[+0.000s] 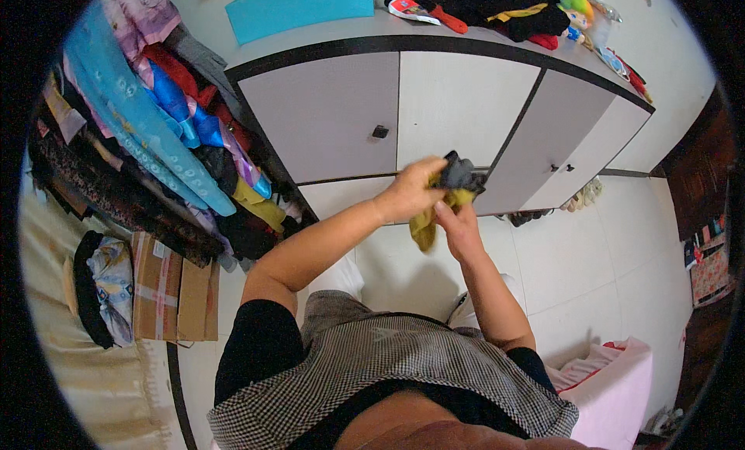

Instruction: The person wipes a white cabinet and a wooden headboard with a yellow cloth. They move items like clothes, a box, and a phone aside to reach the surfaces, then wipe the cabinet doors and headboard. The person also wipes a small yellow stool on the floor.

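Both hands hold a bunched yellow and black piece of fabric in front of my body, over the floor beside the cabinet. My left hand is closed around its upper part, where the dark portion sticks out past the fingers. Lower down and to the right, my right hand grips it with the thumb along the near side. A yellow end hangs between the two hands. Folds and slight blur hide what kind of item the fabric is.
Ahead stands a grey and white cabinet with a teal box and a pile of dark clothing on top. Hanging garments crowd the left, above a cardboard box. A pink-covered item stands at right. Shoes lie by the cabinet.
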Demonstrator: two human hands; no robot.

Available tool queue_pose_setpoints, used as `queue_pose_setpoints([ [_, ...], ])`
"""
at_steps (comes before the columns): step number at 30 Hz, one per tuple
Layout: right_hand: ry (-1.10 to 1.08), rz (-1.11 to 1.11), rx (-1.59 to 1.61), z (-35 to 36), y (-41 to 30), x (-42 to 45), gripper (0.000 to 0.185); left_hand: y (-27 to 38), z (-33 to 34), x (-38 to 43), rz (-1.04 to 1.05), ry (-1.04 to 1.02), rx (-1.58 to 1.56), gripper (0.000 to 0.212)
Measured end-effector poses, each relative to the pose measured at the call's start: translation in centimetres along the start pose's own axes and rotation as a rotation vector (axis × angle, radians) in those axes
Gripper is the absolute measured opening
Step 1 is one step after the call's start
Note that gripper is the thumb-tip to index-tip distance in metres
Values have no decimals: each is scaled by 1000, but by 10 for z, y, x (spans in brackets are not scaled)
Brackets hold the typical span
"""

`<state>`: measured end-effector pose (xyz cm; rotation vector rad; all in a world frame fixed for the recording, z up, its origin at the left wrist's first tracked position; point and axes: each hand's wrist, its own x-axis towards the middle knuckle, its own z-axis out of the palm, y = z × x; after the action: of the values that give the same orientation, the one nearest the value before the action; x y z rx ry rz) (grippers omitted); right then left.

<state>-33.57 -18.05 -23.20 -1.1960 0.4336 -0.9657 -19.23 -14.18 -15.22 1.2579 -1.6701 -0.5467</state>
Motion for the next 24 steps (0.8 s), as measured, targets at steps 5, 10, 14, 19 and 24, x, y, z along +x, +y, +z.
queue_pose_setpoints([
  [5, -49, 44, 78, 33, -25, 47, 35, 7, -72, -12, -12, -52, -53, 34],
  [10, 125, -512, -556, 54, -74, 112, 35, 28, -221, 7, 242, 781, 659, 24],
  [14, 105, -765, -827, 77, -88, 160, 44, 17, -305, 23, 312, 1018, 1219, 31],
  [19, 140, -986, -986, 111, -79, 184, 46, 5, -300, 28, -38, 972, 1305, 38],
  [24, -1, -1043, -1081, 164, -68, 178, 45, -3, -297, 29, 0, 1004, 1329, 39],
])
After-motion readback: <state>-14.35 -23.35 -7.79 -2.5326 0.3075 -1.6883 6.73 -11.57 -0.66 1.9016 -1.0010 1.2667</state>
